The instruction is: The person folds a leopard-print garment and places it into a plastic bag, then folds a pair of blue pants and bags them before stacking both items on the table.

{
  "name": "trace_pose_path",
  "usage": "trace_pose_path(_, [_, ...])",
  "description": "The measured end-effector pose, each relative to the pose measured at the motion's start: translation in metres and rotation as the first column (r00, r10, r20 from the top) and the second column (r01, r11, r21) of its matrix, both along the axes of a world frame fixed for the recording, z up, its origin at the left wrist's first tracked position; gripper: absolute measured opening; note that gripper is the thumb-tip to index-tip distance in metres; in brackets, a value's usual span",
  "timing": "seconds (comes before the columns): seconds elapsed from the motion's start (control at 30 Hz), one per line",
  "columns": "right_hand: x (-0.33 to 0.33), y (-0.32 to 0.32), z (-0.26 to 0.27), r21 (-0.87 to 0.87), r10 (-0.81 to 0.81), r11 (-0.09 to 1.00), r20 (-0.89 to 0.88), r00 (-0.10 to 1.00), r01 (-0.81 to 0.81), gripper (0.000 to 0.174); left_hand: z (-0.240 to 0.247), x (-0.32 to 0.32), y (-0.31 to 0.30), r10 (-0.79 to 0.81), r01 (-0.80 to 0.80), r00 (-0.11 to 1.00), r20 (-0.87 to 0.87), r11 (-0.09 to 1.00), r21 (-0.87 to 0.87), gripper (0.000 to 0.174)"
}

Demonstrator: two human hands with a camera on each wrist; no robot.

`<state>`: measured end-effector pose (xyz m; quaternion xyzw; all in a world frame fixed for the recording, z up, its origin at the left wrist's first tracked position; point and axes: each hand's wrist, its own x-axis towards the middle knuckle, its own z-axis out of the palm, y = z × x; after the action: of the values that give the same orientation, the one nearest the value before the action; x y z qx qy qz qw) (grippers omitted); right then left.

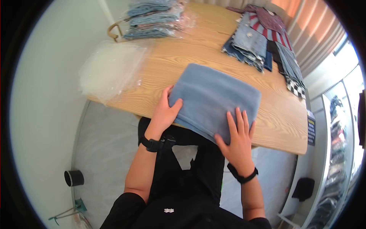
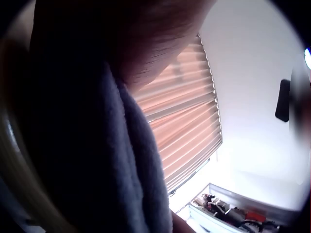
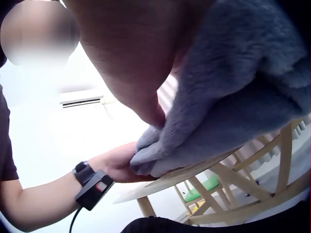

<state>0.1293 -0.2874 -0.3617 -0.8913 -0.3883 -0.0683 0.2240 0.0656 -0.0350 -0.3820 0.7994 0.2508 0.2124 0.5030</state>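
Note:
A folded blue plush cloth [image 1: 215,99] lies at the near edge of the wooden table, its layers showing along the front. My left hand [image 1: 166,112] grips its left side, thumb on top and fingers at the edge. Spread fingers of my right hand [image 1: 239,141] rest on the cloth's near right part. In the right wrist view, the fuzzy cloth [image 3: 204,107] bulges in thick folds, with the left hand [image 3: 124,165] at its far end. The left wrist view shows the layered cloth edge [image 2: 124,160] close up, in shadow.
Clear plastic bags [image 1: 110,70] lie at the table's left edge. Behind them is a stack of bagged folded jeans [image 1: 152,19]. Several denim and patterned garments [image 1: 249,40] lie at the far right. A shelf rack [image 1: 333,152] with clothes stands right of the table [image 1: 280,126].

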Motion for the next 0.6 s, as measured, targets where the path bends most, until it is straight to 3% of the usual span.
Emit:
trace_pose_path(0.03, [-0.008,0.001,0.005,0.016,0.027,1.000,0.002,1.000,-0.027,0.075,0.000,-0.005,0.006,0.027,-0.027,1.000,0.002,1.000,0.016,0.056])
trace_pose_path(0.07, [-0.017,0.003,0.011,-0.037,0.058,0.998,-0.018,0.998,-0.059,0.080,0.007,-0.010,0.007,-0.025,0.018,0.999,-0.023,0.966,-0.256,0.058])
trace_pose_path(0.1, [-0.025,0.004,0.013,-0.093,0.082,0.992,-0.041,0.996,-0.086,0.085,0.014,-0.014,0.006,-0.087,0.058,0.996,-0.032,0.856,-0.513,0.061])
trace_pose_path(0.13, [-0.030,0.007,0.003,-0.084,0.071,0.994,0.005,0.997,-0.070,0.094,0.018,-0.019,0.004,-0.078,0.048,0.996,-0.038,0.861,-0.506,0.061])
trace_pose_path(0.2, [-0.030,0.011,-0.015,-0.040,0.033,0.999,0.062,0.998,-0.030,0.088,0.028,-0.027,-0.002,-0.240,0.235,0.963,0.122,0.530,-0.814,0.076])
trace_pose_path(0.27, [-0.026,0.018,-0.025,0.005,-0.015,1.000,0.121,0.993,0.014,0.082,0.051,-0.035,-0.025,-0.230,0.272,0.959,0.164,0.588,-0.762,0.077])
trace_pose_path(0.3, [-0.022,0.019,-0.028,0.115,-0.063,0.992,0.165,0.984,0.044,0.075,0.062,-0.040,-0.036,-0.221,0.302,0.953,0.208,0.633,-0.713,0.078])
trace_pose_path(0.33, [-0.017,0.019,-0.030,0.224,-0.114,0.972,0.203,0.973,0.067,0.068,0.067,-0.046,-0.039,-0.248,0.358,0.934,0.258,0.620,-0.698,0.075])
trace_pose_path(0.37, [-0.012,0.018,-0.030,0.225,-0.112,0.972,0.202,0.973,0.065,0.068,0.070,-0.050,-0.036,-0.247,0.355,0.935,0.256,0.622,-0.698,0.075])
trace_pose_path(0.43, [0.004,0.013,-0.027,0.454,-0.088,0.891,0.132,0.987,0.019,0.052,0.078,-0.057,-0.025,-0.443,0.684,0.719,0.536,0.310,-0.661,0.072])
trace_pose_path(0.47, [0.010,0.009,-0.017,0.498,-0.107,0.865,0.073,0.992,0.057,0.042,0.088,-0.058,-0.022,-0.449,0.701,0.708,0.545,0.351,-0.621,0.065])
trace_pose_path(0.5, [0.014,0.007,-0.007,0.587,-0.129,0.778,-0.203,0.971,0.226,0.037,0.093,-0.058,-0.013,-0.441,0.619,0.785,0.434,0.533,-0.577,0.061])
trace_pose_path(0.57, [0.029,-0.008,0.019,0.645,-0.082,0.706,-0.336,0.938,0.293,0.037,0.103,-0.055,0.021,-0.327,0.391,0.918,0.222,0.836,-0.386,0.048])
trace_pose_path(0.6, [0.037,-0.015,0.020,0.702,-0.056,0.658,-0.316,0.947,0.273,0.039,0.105,-0.050,0.045,-0.223,0.250,0.966,0.133,0.937,-0.245,0.038])
